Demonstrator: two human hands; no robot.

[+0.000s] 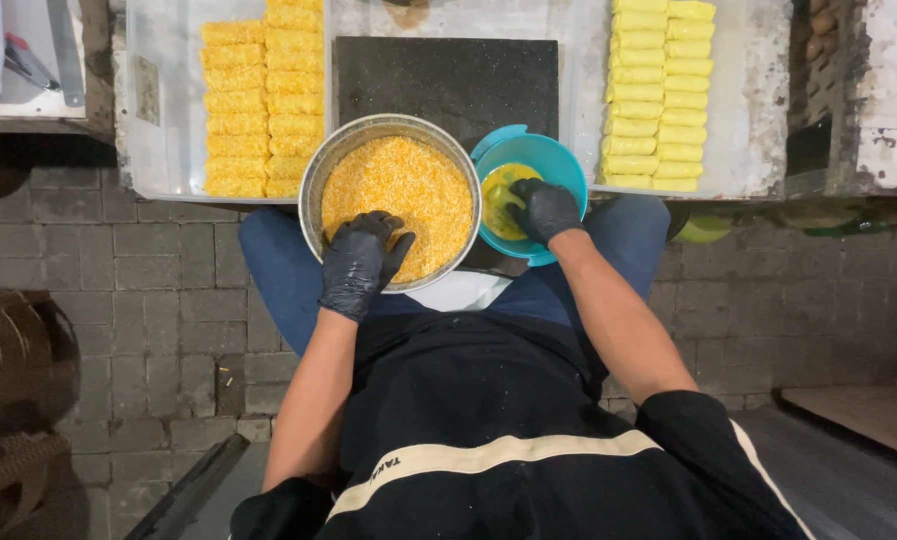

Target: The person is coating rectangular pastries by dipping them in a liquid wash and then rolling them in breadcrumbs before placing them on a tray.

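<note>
While the left hand, in a black glove, rests with fingers loosely spread and grasping nothing in the breadcrumbs of the metal bowl, the gloved right hand dips into the teal bowl at 3 o'clock; its grip cannot be determined. Breaded rolls lie at 11 o'clock, plain rolls at 1 o'clock.

Metal bowl showing dull sheen; plastic tub looking smooth; gloves appearing matt, wrinkled; crumbs looking coarse.
</note>
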